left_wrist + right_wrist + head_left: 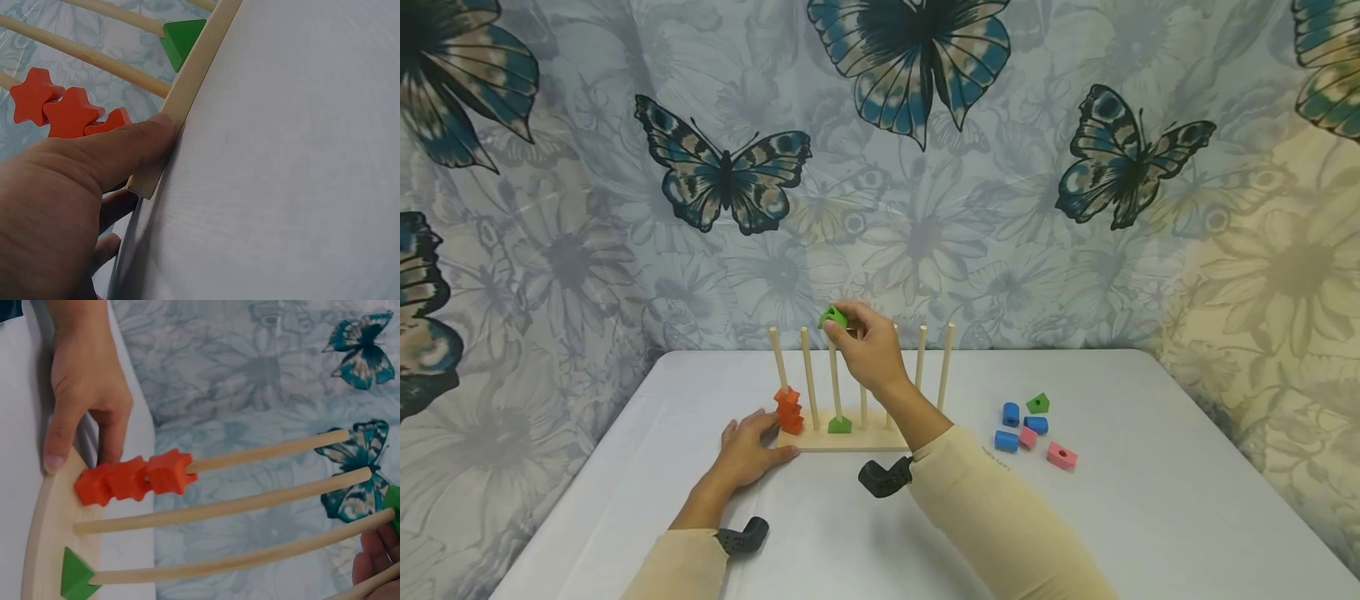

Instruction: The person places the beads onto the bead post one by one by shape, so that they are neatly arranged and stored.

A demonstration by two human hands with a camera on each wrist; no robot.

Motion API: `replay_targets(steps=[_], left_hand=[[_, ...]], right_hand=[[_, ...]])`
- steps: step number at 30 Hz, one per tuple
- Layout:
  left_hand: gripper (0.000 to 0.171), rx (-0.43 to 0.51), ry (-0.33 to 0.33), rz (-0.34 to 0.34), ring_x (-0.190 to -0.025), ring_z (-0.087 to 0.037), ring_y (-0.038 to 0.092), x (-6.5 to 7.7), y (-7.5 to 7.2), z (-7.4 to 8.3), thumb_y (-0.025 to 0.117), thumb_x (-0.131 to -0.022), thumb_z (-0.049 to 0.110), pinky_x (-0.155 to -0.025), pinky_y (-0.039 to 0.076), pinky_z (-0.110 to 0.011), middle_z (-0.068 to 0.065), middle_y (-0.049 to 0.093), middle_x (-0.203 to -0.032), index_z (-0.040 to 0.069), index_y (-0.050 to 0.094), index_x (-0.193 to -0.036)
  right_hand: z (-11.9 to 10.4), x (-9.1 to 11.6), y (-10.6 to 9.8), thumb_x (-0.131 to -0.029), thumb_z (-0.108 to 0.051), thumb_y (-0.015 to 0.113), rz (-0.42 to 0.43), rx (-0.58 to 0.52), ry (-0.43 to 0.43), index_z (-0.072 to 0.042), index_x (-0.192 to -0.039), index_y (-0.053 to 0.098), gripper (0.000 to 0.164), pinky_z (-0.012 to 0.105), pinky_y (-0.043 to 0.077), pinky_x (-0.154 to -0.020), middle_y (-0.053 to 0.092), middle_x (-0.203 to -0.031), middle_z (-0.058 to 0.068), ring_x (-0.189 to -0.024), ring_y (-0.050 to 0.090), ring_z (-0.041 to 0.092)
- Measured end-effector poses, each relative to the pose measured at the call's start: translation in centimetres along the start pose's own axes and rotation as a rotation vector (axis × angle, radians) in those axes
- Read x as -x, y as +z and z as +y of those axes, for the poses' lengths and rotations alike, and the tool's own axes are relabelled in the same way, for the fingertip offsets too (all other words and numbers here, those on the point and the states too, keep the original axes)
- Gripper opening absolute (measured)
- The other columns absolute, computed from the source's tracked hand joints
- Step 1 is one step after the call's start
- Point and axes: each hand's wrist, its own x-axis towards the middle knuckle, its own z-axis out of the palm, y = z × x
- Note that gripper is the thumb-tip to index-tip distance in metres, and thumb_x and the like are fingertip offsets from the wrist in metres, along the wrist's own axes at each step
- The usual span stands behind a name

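Note:
In the head view a wooden peg stand [857, 444] holds a row of upright pegs. Red star blocks [788, 414] are stacked on its leftmost peg, and a green triangular block [840, 426] sits at the foot of the third peg. My right hand [874, 350] pinches another green triangular block [832, 317] at the top of that third peg; in the right wrist view this block [393, 499] meets the peg's tip. Low at the stand's left end, my left hand [751, 450] grips the base, with its thumb [147, 139] on the front edge and fingers round the end.
Right of the stand, loose blocks lie on the white table [1135, 517]: a green triangular block [1038, 403], blue cylinders [1011, 414] and pink blocks [1062, 456]. A butterfly-patterned cloth [917, 250] hangs behind the table.

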Motion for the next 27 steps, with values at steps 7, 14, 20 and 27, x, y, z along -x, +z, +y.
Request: replay_targets(steps=[7,14,20,27], left_hand=[[0.072,-0.009,-0.005,-0.006,-0.136,-0.039,0.032,-0.1,-0.1,0.1,0.081,-0.077,0.035,-0.110,-0.002,-0.058,-0.019,0.052,-0.137,0.000,0.055,-0.134],[0.072,-0.015,0.000,-0.008,-0.135,-0.039,0.032,0.0,-0.2,0.2,0.081,-0.077,0.034,-0.110,-0.001,-0.058,-0.019,0.052,-0.137,0.000,0.054,-0.135],[0.072,-0.014,-0.004,-0.004,-0.135,-0.039,0.032,-0.1,-0.1,0.2,0.081,-0.076,0.034,-0.110,-0.001,-0.058,-0.019,0.052,-0.136,0.000,0.056,-0.134],[0.072,-0.012,-0.012,-0.001,-0.136,-0.039,0.032,-0.1,-0.1,0.1,0.081,-0.076,0.034,-0.110,-0.002,-0.058,-0.019,0.052,-0.137,0.000,0.055,-0.134]], right_hand=[[0.7,0.4,0.0,-0.092,-0.014,0.067,-0.011,0.003,0.052,0.004,-0.120,0.062,0.034,0.028,0.054,-0.072,0.066,-0.091,0.008,-0.080,0.064,0.020],[1.4,0.5,0.2,-0.091,-0.012,0.068,-0.022,0.010,0.046,0.004,-0.117,0.063,0.031,0.029,0.055,-0.077,0.066,-0.093,0.008,-0.084,0.066,0.020],[1.8,0.9,0.3,-0.090,-0.014,0.069,-0.023,0.001,0.060,0.003,-0.115,0.059,0.032,0.031,0.055,-0.077,0.065,-0.097,0.008,-0.085,0.066,0.022],[2.1,1.0,0.6,-0.091,-0.013,0.069,-0.020,-0.053,0.098,0.002,-0.115,0.057,0.031,0.031,0.054,-0.077,0.063,-0.103,0.010,-0.086,0.064,0.021]])
